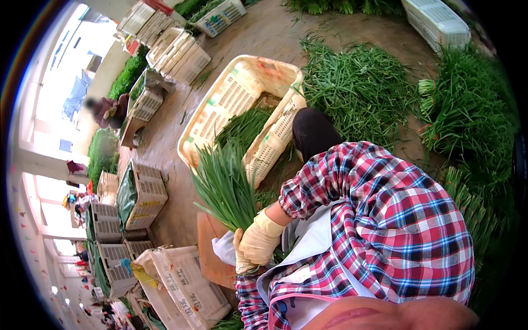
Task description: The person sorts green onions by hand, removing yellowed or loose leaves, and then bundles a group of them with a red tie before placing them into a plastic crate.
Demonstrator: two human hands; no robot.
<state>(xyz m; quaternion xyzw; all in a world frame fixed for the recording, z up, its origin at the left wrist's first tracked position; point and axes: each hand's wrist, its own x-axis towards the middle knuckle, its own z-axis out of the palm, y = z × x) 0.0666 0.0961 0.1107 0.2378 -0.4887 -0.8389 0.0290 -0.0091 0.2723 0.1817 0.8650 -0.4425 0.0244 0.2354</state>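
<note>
My right hand (263,237), in a cream glove, is closed around the lower part of a bunch of garlic chives (223,184). My left hand (241,257), gloved alike and partly covered by the right, is wrapped on the same bunch near its stem ends. The leaves fan up and to the left, their tips reaching over the near end of a cream plastic crate (212,104). More loose chives (247,129) lie inside that crate. Below the bunch is a brown wooden board (212,247), beside a whitish cloth (223,248) next to my left hand.
A loose heap of chives (357,88) covers the floor right of the crate, with tied bunches (467,115) farther right. A white crate (184,286) stands at lower left, near stacked crates (146,198). A person (107,113) sits at the far left. My knee (313,132) touches the crate's side.
</note>
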